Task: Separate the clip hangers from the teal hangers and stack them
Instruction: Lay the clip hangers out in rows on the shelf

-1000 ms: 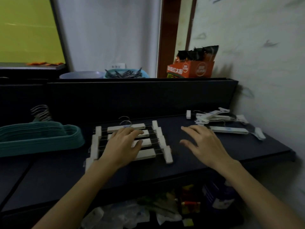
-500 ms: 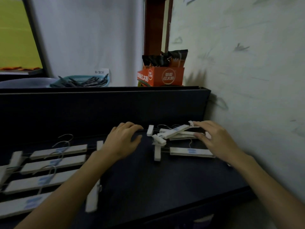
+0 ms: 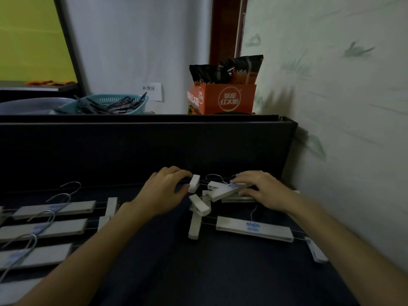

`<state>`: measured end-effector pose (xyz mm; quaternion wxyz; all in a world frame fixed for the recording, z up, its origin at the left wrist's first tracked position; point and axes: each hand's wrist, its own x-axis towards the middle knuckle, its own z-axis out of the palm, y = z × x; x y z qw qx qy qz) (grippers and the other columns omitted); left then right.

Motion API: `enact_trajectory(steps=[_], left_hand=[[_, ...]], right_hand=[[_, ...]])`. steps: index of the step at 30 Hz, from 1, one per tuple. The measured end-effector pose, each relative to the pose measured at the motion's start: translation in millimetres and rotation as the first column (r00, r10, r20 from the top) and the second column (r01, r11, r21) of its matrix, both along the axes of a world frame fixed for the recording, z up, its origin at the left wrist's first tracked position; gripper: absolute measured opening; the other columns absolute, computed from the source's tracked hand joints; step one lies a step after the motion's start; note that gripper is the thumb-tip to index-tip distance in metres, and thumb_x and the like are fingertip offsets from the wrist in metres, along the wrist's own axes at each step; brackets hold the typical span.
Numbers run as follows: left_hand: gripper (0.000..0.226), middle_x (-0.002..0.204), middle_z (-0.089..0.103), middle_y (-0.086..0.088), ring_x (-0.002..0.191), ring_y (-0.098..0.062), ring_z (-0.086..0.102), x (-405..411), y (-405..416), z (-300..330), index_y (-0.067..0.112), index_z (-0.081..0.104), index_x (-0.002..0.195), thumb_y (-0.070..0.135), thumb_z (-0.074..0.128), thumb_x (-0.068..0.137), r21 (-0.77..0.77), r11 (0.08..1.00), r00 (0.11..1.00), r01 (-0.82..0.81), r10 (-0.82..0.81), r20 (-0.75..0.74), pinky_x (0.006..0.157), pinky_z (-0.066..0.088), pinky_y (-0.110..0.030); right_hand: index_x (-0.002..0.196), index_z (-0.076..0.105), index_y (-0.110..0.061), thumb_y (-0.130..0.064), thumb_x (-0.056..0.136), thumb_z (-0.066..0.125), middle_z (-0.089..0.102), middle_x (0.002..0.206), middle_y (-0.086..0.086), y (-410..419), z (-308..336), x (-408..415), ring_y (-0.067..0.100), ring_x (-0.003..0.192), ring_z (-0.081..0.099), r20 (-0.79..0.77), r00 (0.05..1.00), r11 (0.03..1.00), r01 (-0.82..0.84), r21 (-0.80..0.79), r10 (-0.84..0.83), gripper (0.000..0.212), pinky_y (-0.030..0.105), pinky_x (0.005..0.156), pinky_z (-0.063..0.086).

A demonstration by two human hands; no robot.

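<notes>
Several clip hangers (image 3: 223, 191), tangled: light, stiff, snag-prone; best lifted by bars. Left hand (image 3: 163, 191) pinching end clip (image 3: 194, 183); right hand (image 3: 262, 191) fingers grasping bar.

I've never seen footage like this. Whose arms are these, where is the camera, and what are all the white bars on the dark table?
No machine here: these are a person's two bare arms, filmed by a camera worn on the head that looks forward and down. The white bars are clip hangers, each with a wire hook and a clip at either end. A sorted row lies at the left of the dark table. A jumbled pile sits near the back, and one loose hanger lies just in front of it. The left hand pinches a white clip at the pile's edge. The right hand rests on the pile's bars with curled fingers; whether it has a real grip on one is hard to tell. Behind the partition stand a teal basket and an orange box.
</notes>
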<state>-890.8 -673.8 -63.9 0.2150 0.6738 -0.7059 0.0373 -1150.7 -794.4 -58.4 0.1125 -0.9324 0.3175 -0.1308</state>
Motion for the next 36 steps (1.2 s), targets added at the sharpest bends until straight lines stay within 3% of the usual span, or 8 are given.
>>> enact_trajectory(steps=[2,4,8,16,21,28,32,36], left_hand=[[0.038,0.130,0.051,0.003,0.115,-0.018,0.048,2.7,-5.3,-1.3,0.027,0.049,0.131,0.031,0.051,0.093,0.017,1.000,1.000,0.015,-0.015,0.001,0.095,0.042,-0.038],[0.037,0.128,0.052,0.003,0.113,-0.018,0.049,5.1,-11.4,-0.8,0.026,0.050,0.130,0.030,0.051,0.093,0.025,0.999,0.999,0.034,-0.034,-0.005,0.093,0.043,-0.038],[0.036,0.125,0.054,0.003,0.110,-0.017,0.051,5.7,-22.8,1.7,0.025,0.052,0.128,0.029,0.052,0.093,0.026,0.996,0.996,0.083,-0.082,-0.018,0.090,0.045,-0.038],[0.034,0.123,0.055,0.001,0.107,-0.018,0.052,2.9,-46.0,0.7,0.025,0.053,0.127,0.030,0.051,0.093,0.047,0.987,0.988,0.156,-0.154,-0.032,0.089,0.046,-0.038],[0.030,0.112,0.058,0.000,0.098,-0.019,0.057,-24.8,-59.1,-1.0,0.020,0.060,0.118,0.032,0.057,0.091,0.086,0.940,0.943,0.331,-0.326,-0.068,0.080,0.050,-0.038],[0.046,0.137,0.047,0.008,0.124,-0.013,0.042,-59.9,-79.8,-23.4,0.032,0.049,0.133,0.040,0.058,0.089,0.232,0.856,0.886,0.462,-0.438,-0.150,0.102,0.039,-0.041],[0.045,0.135,0.047,0.010,0.123,-0.011,0.041,-61.5,-83.5,-32.8,0.036,0.048,0.132,0.036,0.060,0.088,0.193,0.849,0.868,0.491,-0.460,-0.187,0.102,0.039,-0.040],[0.043,0.132,0.048,0.010,0.122,-0.008,0.039,-74.1,-82.2,-30.9,0.035,0.050,0.130,0.031,0.062,0.088,0.177,0.828,0.841,0.533,-0.493,-0.224,0.103,0.035,-0.029]], right_hand=[[0.130,0.053,-0.032,-0.024,0.091,0.058,0.047,0.138,-0.008,-5.5,-3.8,5.6,0.008,0.131,0.036,-0.046,0.999,0.999,-0.011,0.044,0.013,0.040,0.024,0.107,0.026],[0.132,0.049,-0.036,-0.022,0.093,0.055,0.049,0.134,-0.010,-10.7,-8.5,9.2,0.009,0.126,0.041,-0.062,0.997,0.996,-0.029,0.087,0.035,0.042,0.031,0.109,0.032],[0.128,0.053,-0.037,-0.019,0.094,0.050,0.050,0.121,-0.015,-15.3,-11.7,10.3,0.007,0.113,0.048,-0.044,0.997,0.994,-0.053,0.099,0.058,0.038,0.037,0.099,0.041],[0.123,0.059,-0.025,-0.008,0.091,0.054,0.053,0.116,-0.006,-13.6,10.9,-14.2,0.015,0.104,0.051,0.116,0.993,0.992,0.014,-0.123,0.001,0.036,0.039,0.094,0.041],[0.122,0.059,-0.023,-0.009,0.089,0.058,0.055,0.115,-0.002,-11.5,28.3,-48.1,0.017,0.103,0.053,0.186,0.978,0.963,0.134,-0.233,-0.091,0.036,0.042,0.095,0.042],[0.122,0.059,-0.022,-0.008,0.089,0.058,0.056,0.112,-0.001,-3.9,37.3,-81.9,0.017,0.098,0.054,0.279,0.948,0.937,0.228,-0.263,-0.152,0.036,0.042,0.084,0.049],[0.123,0.058,-0.023,-0.009,0.088,0.060,0.054,0.110,-0.005,1.9,33.9,-93.8,0.014,0.097,0.053,0.273,0.947,0.930,0.244,-0.277,-0.167,0.037,0.038,0.082,0.049],[0.122,0.058,-0.022,-0.009,0.088,0.061,0.055,0.110,-0.003,5.4,31.2,-99.0,0.016,0.096,0.055,0.292,0.944,0.929,0.241,-0.281,-0.156,0.037,0.041,0.080,0.051]])
